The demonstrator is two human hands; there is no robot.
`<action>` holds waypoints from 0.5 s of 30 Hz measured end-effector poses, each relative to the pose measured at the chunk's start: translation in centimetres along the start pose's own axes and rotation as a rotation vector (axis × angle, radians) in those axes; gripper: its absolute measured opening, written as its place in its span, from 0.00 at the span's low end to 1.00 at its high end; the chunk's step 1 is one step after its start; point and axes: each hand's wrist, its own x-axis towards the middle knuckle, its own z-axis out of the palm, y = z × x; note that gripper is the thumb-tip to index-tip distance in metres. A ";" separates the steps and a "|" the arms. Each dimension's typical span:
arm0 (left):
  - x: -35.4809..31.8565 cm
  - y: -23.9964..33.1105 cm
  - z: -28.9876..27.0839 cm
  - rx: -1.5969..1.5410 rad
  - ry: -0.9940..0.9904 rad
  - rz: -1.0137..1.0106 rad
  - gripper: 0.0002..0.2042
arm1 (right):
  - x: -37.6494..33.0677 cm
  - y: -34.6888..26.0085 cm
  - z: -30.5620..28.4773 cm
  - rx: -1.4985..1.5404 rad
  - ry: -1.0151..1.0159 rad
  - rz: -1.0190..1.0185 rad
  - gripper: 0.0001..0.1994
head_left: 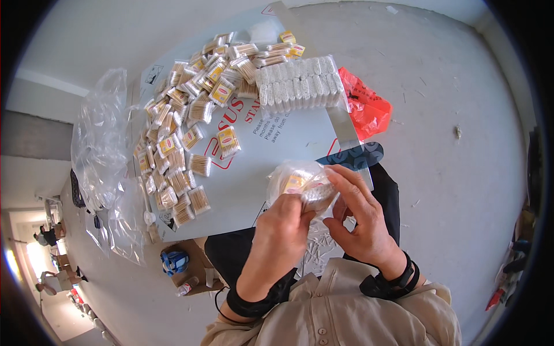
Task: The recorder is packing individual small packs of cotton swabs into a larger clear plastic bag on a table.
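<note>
Right now, as I read it from the head view:

Left hand: my left hand (281, 222) is closed around the lower end of a small clear bag (303, 183), fingers curled tight on the plastic.

Right hand: my right hand (360, 216) pinches the same bag from the other side, thumb and fingertips pressed together on its bunched edge.

Bag: it sits between both hands, just above my lap, near the front edge of the flat cardboard sheet (271, 173). Inside I can make out a packet with a yellow label and some white sticks; how many, I cannot tell.

Loose packets: a wide heap of cotton swab packets (184, 138) lies spread over the left and far part of the sheet, well apart from my hands.

Wrapped block: a clear-wrapped block of white packets (300, 83) rests at the far edge, beside a red plastic bag (366, 106).

Empty bags: crumpled clear bags (101, 150) lie off the left side of the sheet.

Step in hand: I judge this as working the small bag's mouth, with packets already inside.

Next move: it calls for a steady grip from the left hand while the right fingers handle the thin plastic without tearing it.
</note>
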 end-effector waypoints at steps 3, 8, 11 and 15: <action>0.6 -0.8 1.4 0.120 0.004 -0.024 0.09 | -0.2 -0.5 -0.2 -0.095 -0.027 0.037 0.36; 1.8 -1.8 2.0 0.304 -0.204 -0.095 0.06 | -0.1 -0.2 0.0 -0.221 -0.016 -0.032 0.34; 1.9 -4.7 3.7 0.299 -0.060 0.184 0.06 | 0.2 -0.7 0.6 -0.200 -0.035 -0.041 0.34; 2.0 -5.9 4.6 0.279 -0.074 0.162 0.08 | 0.7 -1.0 1.2 -0.132 -0.061 -0.081 0.34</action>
